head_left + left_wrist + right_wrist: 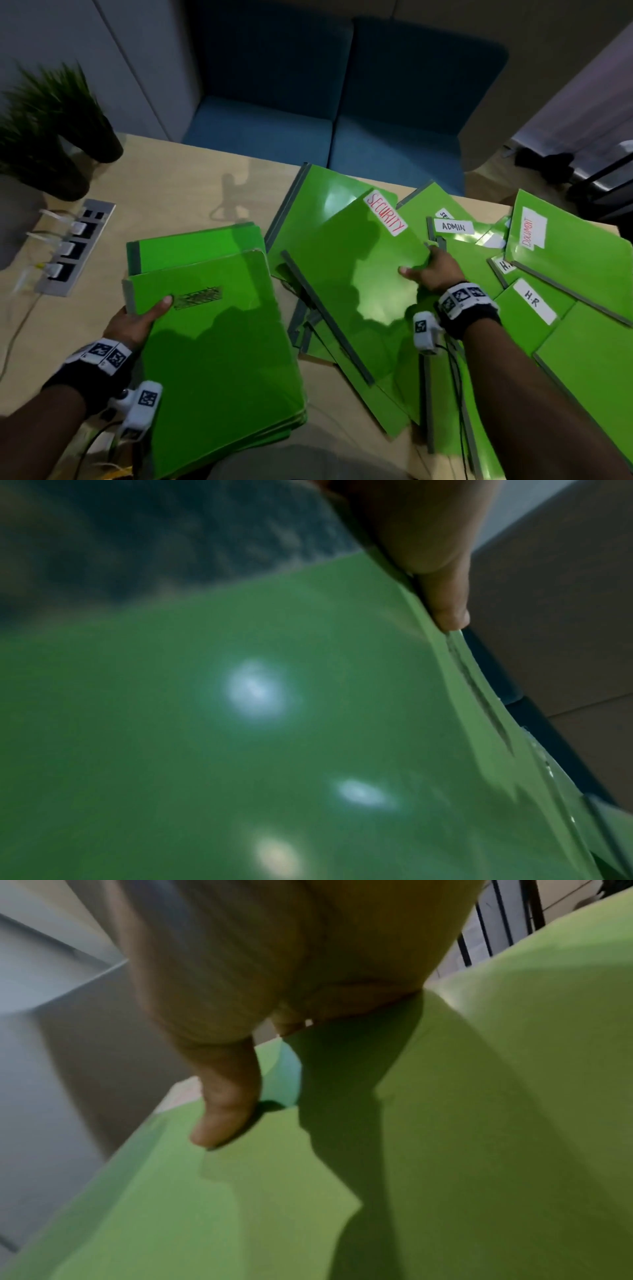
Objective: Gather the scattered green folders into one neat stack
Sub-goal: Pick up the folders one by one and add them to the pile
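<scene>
Green SECURITY folder (pixel 356 284) pinched in my right hand (pixel 433 270), left hand (pixel 137 320) gripping the stack (pixel 219 346); next, carry it across and square it.

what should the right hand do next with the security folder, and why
Probably carry the SECURITY folder leftward onto the stack that the left hand grips. The right hand already pinches its edge, thumb on top, and it lies uppermost on the scattered pile, so it looks free to lift.
</scene>
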`<state>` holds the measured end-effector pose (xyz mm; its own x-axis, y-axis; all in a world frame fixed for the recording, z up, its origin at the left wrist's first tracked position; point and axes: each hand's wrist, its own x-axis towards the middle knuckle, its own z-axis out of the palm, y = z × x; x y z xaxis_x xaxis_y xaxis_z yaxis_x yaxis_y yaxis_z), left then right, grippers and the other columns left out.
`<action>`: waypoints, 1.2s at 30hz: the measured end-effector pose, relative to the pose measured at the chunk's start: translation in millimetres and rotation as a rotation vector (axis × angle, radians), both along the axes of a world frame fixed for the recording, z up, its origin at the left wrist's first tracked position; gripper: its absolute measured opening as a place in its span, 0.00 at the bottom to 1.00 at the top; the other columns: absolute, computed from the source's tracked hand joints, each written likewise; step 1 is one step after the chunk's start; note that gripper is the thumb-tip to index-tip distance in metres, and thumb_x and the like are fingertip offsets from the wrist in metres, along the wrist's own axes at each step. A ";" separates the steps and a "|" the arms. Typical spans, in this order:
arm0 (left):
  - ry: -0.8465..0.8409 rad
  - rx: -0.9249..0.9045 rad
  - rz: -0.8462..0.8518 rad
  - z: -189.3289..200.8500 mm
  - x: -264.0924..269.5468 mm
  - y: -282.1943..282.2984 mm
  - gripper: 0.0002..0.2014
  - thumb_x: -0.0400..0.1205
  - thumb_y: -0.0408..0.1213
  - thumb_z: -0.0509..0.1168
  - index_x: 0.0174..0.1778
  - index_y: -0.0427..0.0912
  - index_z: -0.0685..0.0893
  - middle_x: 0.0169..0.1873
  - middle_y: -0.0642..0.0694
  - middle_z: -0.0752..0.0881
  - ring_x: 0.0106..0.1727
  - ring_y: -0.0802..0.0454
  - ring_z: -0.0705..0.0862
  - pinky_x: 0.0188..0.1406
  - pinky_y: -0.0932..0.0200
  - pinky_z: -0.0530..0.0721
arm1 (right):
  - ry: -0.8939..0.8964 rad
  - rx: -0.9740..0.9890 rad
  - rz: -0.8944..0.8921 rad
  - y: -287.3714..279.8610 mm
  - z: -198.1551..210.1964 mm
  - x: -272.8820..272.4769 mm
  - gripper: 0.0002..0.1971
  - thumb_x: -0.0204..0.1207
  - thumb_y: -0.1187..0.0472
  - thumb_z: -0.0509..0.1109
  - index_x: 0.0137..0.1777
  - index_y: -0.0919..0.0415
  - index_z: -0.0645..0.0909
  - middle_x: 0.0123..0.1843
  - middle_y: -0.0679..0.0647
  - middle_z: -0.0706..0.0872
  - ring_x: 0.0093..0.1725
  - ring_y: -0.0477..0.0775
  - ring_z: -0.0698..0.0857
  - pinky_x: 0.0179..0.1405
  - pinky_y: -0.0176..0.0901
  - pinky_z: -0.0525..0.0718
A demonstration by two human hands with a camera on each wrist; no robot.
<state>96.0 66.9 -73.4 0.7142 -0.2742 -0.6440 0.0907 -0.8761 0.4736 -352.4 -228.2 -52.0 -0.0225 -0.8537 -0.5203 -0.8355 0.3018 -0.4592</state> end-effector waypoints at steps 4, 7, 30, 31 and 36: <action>0.012 0.031 0.007 -0.4 4.5 1.9 0.45 0.71 0.63 0.72 0.73 0.30 0.73 0.67 0.26 0.78 0.61 0.29 0.80 0.61 0.42 0.79 | -0.175 -0.020 -0.191 -19.2 14.9 22.9 0.40 0.60 0.44 0.83 0.69 0.64 0.76 0.64 0.57 0.86 0.59 0.63 0.86 0.61 0.56 0.83; 0.016 0.019 0.009 -4.2 6.0 -0.1 0.39 0.71 0.60 0.73 0.67 0.29 0.79 0.61 0.26 0.82 0.55 0.32 0.83 0.58 0.43 0.80 | -0.070 0.076 -0.214 -22.4 13.6 60.3 0.40 0.59 0.31 0.75 0.59 0.67 0.82 0.60 0.57 0.87 0.54 0.62 0.86 0.55 0.46 0.82; 0.015 -0.022 -0.041 0.0 6.0 1.2 0.34 0.68 0.64 0.74 0.58 0.38 0.85 0.49 0.36 0.89 0.48 0.38 0.87 0.54 0.44 0.86 | -0.697 -0.678 -0.248 -37.7 97.5 167.1 0.15 0.78 0.68 0.69 0.63 0.62 0.73 0.50 0.48 0.80 0.45 0.38 0.79 0.47 0.24 0.77; 0.015 -0.022 -0.042 1.0 5.3 1.5 0.34 0.68 0.64 0.73 0.57 0.37 0.85 0.47 0.36 0.89 0.47 0.38 0.86 0.52 0.45 0.86 | -0.737 -0.763 -0.231 -35.6 109.6 167.9 0.14 0.77 0.69 0.67 0.60 0.60 0.72 0.50 0.47 0.79 0.46 0.36 0.78 0.47 0.22 0.75; 0.064 -0.044 -0.024 1.0 7.0 1.9 0.43 0.63 0.69 0.73 0.64 0.38 0.82 0.52 0.37 0.88 0.50 0.37 0.86 0.52 0.47 0.85 | -0.850 -0.795 -0.145 -26.1 130.2 161.9 0.17 0.76 0.66 0.66 0.64 0.59 0.71 0.60 0.59 0.83 0.52 0.42 0.84 0.57 0.37 0.83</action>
<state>103.1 68.7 -72.4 0.6646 -0.3203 -0.6751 0.1010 -0.8567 0.5059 -190.6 -254.4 78.2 -0.0485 -0.9635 0.2634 -0.1505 -0.2536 -0.9555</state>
